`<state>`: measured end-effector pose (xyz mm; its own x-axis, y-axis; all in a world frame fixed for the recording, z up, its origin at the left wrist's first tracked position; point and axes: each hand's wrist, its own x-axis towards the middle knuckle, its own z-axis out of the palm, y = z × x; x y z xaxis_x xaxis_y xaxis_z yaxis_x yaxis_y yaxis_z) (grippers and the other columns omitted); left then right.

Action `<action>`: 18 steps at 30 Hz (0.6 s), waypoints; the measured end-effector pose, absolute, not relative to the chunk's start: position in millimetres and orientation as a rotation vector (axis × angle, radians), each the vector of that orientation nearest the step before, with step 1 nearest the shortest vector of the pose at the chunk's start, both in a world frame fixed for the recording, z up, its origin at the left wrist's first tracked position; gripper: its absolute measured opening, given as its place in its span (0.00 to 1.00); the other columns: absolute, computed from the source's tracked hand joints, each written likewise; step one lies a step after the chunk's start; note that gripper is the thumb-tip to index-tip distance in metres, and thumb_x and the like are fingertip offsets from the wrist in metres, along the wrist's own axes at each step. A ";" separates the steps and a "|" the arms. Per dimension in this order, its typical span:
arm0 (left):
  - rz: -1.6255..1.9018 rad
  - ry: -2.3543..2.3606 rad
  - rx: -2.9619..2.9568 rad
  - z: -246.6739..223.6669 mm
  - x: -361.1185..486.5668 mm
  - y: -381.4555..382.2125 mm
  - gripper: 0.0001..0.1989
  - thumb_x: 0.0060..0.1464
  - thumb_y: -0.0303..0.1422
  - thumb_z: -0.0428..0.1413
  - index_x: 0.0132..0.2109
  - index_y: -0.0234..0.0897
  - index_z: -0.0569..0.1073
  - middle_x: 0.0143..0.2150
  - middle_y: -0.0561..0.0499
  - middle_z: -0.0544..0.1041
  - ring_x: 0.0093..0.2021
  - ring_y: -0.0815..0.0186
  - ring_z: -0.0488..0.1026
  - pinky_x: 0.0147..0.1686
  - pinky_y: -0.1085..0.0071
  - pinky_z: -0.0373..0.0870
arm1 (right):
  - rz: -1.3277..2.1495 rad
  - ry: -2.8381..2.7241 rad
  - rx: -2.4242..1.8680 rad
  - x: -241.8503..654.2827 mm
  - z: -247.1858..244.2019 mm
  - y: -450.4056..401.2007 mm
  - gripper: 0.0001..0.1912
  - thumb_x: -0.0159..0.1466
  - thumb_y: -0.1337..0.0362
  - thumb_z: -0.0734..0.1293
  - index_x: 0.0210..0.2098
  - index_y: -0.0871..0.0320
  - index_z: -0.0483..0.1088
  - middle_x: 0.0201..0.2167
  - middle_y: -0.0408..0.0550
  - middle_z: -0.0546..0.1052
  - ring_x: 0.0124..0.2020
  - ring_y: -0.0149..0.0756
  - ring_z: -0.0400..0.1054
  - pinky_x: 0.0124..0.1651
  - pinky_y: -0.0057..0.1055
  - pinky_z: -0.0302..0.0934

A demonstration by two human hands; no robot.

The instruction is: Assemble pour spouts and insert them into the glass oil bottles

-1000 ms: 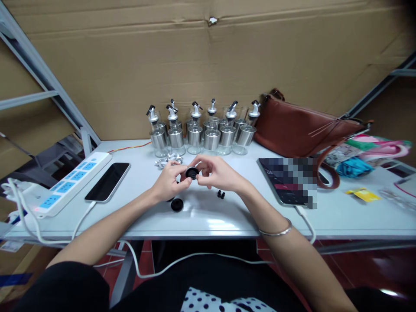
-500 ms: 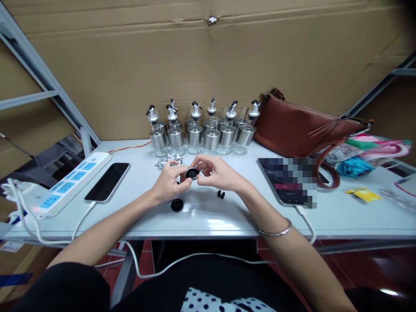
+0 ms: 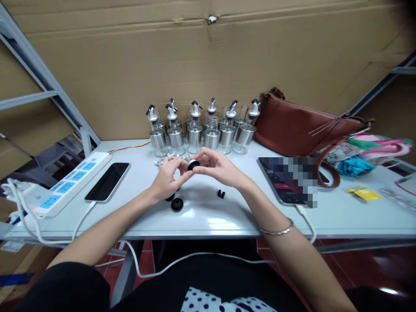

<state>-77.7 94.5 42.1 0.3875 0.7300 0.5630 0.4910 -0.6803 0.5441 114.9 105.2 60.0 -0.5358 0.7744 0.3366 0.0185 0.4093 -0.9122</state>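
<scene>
Between both hands, above the table, is a bottle pourer top (image 3: 193, 164) with a silver rim and a black underside. My left hand (image 3: 167, 178) grips its left side with thumb and fingers, and my right hand (image 3: 218, 168) pinches it from the right. Below my left hand a round black stopper (image 3: 177, 204) lies on the table, with another dark piece partly hidden beside it. Silver pourer parts (image 3: 160, 162) lie behind my left hand, partly covered by it. Small black plugs (image 3: 221, 194) rest to the right, below my right hand.
Several glass-and-steel oil bottles (image 3: 211, 139) stand at the back, some topped with pourers. A power strip (image 3: 73, 182) and a phone (image 3: 108, 182) lie left. To the right are a tablet-like device (image 3: 282, 182), a brown bag (image 3: 302, 125) and a yellow packet (image 3: 364, 193).
Both hands have risen slightly with the pourer top, which has tilted so its black underside faces more toward me. More of the dark piece below my left hand now shows.
</scene>
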 end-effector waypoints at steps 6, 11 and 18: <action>1.255 0.973 2.109 38.3 -75.8 95.8 0.11 0.56 0.42 0.55 0.39 0.38 0.66 0.38 0.50 0.72 0.37 0.65 0.70 0.44 0.66 0.65 | 0.970 -1.887 -0.743 115.4 61.1 106.8 0.12 0.54 0.61 0.72 0.36 0.58 0.72 0.39 0.48 0.74 0.39 0.34 0.67 0.40 0.32 0.63; 1.360 0.830 1.652 38.6 -71.3 101.7 0.15 0.54 0.45 0.57 0.39 0.39 0.65 0.39 0.51 0.73 0.35 0.68 0.72 0.41 0.69 0.69 | 1.038 -1.774 -0.708 112.5 60.4 106.7 0.13 0.53 0.62 0.72 0.37 0.58 0.70 0.35 0.46 0.75 0.35 0.33 0.69 0.42 0.35 0.65; 1.322 0.850 1.352 35.9 -73.2 109.1 0.20 0.45 0.46 0.63 0.37 0.37 0.69 0.33 0.55 0.74 0.35 0.70 0.71 0.41 0.72 0.69 | 1.149 -1.777 -0.696 110.3 56.4 105.2 0.15 0.51 0.63 0.74 0.34 0.59 0.67 0.34 0.46 0.77 0.35 0.34 0.72 0.44 0.37 0.66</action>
<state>-73.2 109.1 35.9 0.1485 0.9550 0.2566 -0.1624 -0.2324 0.9590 110.3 105.2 56.4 -0.4534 0.8101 0.3717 -0.0068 0.4139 -0.9103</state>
